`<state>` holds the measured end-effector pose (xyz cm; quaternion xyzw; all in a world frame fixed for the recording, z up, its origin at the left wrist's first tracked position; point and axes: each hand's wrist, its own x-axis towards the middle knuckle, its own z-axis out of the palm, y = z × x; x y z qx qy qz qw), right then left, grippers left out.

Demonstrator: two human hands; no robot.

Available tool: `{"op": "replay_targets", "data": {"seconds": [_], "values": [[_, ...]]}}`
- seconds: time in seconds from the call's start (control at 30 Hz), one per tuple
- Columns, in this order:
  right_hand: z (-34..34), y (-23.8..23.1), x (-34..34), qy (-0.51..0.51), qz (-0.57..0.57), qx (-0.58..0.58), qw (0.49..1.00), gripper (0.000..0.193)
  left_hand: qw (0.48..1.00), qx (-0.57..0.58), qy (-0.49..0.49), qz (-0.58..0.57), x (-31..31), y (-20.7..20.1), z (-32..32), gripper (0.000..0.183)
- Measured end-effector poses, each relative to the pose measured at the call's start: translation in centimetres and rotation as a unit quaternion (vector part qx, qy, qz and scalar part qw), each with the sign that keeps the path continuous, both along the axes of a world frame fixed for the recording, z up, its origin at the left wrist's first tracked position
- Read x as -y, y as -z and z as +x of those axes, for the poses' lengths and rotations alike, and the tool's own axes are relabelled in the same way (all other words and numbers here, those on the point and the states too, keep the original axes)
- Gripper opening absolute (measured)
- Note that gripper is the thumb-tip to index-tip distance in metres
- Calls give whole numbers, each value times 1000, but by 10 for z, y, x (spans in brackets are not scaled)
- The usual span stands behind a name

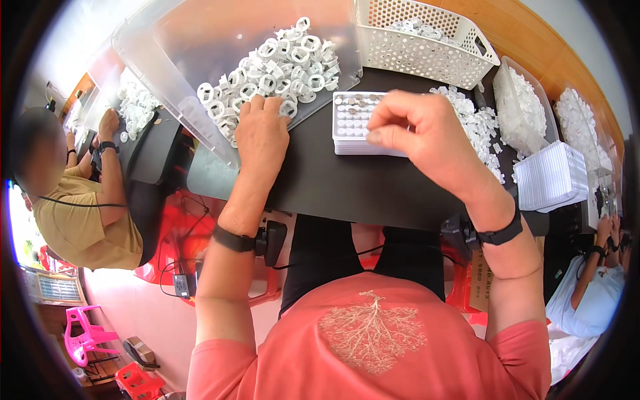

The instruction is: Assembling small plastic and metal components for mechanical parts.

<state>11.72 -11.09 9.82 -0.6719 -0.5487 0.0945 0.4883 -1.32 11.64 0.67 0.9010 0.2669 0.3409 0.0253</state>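
My left hand (262, 137) reaches over the mouth of a clear plastic bin (183, 60), its fingers extended onto a pile of white ring-shaped plastic parts (280, 70). Whether its fingertips grip one of the rings cannot be seen. My right hand (433, 137) hovers over the right side of a white tray (341, 127), thumb and forefinger pinched together. Anything held in that pinch is too small to make out. Rows of round pockets fill the tray, and several small silvery discs (353, 105) sit toward its far edge. More trays appear stacked beneath it.
Behind the tray stands a cream perforated basket (427, 57) of white parts. Small white pieces (470, 117) lie scattered to the right, near a clear tub (527, 107) and stacked ribbed trays (552, 177). Co-workers sit at left (87, 207) and far right (590, 293).
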Motion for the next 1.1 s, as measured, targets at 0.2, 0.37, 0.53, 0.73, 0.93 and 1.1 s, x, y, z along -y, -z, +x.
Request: {"op": "replay_targets", "data": {"seconds": [0.2, 0.37, 0.53, 0.73, 0.93, 1.1], "values": [[-11, 18, 26, -15, -57, -54, 997, 12, 999, 27, 12, -28, -2, 0, 0, 27], [-21, 27, 40, -38, -106, -50, 992, 7, 992, 111, 40, -40, 4, -5, -8, 27], [-25, 34, 50, -48, -97, -60, 992, 8, 995, 34, 16, 87, 9, -9, -44, 27], [-21, 41, 52, -46, -91, -57, 993, 12, 992, -61, -46, 96, 18, 3, -72, 27], [-22, 53, 51, -49, -92, -83, 991, 12, 983, 154, -6, 101, 29, -2, -96, 32], [-20, 42, 39, -56, -100, -36, 993, 12, 864, 453, -147, -164, 13, -9, -106, 32]]}}
